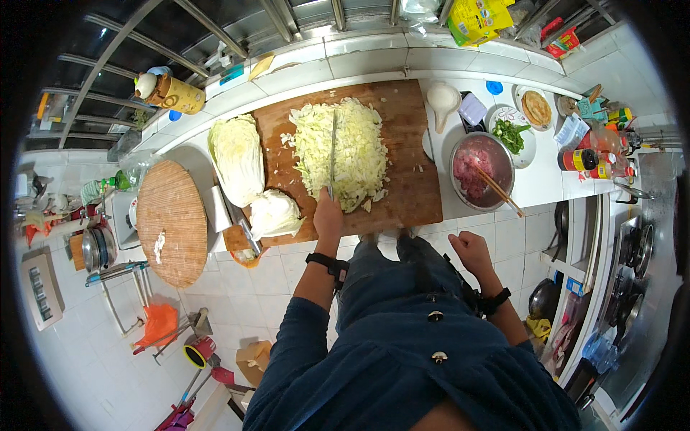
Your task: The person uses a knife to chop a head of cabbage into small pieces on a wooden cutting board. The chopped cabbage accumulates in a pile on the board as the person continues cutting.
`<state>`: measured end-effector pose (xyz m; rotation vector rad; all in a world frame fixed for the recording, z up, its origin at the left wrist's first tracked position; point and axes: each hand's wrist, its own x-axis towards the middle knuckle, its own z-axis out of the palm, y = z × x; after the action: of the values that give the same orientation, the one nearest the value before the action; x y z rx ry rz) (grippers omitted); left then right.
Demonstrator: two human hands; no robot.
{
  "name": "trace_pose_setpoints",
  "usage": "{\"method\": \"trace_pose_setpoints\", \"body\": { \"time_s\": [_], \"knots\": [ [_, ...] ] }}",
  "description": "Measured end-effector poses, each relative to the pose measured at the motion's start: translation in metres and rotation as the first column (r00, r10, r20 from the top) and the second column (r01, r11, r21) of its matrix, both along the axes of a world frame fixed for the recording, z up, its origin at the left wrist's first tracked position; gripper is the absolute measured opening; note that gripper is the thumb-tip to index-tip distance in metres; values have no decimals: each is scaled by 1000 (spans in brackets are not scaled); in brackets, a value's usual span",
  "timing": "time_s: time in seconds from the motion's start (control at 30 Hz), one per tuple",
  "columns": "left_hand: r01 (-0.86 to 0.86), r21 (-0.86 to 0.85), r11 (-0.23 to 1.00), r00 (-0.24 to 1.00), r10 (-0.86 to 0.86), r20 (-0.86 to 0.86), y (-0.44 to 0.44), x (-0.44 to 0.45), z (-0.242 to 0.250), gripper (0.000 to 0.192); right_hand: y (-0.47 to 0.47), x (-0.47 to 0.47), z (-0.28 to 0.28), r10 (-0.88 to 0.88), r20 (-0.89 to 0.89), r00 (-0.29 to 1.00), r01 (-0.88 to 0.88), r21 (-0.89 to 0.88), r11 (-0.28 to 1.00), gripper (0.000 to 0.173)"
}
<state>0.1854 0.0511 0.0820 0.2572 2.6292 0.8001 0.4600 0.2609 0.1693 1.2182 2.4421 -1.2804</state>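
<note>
My left hand [328, 218] grips the handle of a kitchen knife [333, 153]. The blade, seen nearly edge-on, stands in a wide heap of chopped napa cabbage [362, 143]. Beneath the heap is a large wooden cutting board [412, 188]. At the board's left lie a big napa cabbage piece [237, 161] and a smaller cabbage piece [275, 214]. A second blade [249, 233] lies partly under them. My right hand [473, 252] hangs in front of the counter with its fingers curled in and nothing visible in it.
Right of the board stands a metal bowl [454, 186] of ground meat [474, 168] with chopsticks [498, 188] in it. Beyond are a plate of cut green peppers [509, 136], a plate of flatbread [536, 108] and several bottles [604, 143]. A round woven lid [175, 226] is at left.
</note>
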Motion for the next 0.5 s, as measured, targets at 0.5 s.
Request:
{"method": "trace_pose_setpoints", "body": {
  "time_s": [0.5],
  "knots": [
    [56,83,995,994,-48,-98,4,7,1,36,-3,1,-2,4,-26,1000,-3,38,999,44]
  ]
}}
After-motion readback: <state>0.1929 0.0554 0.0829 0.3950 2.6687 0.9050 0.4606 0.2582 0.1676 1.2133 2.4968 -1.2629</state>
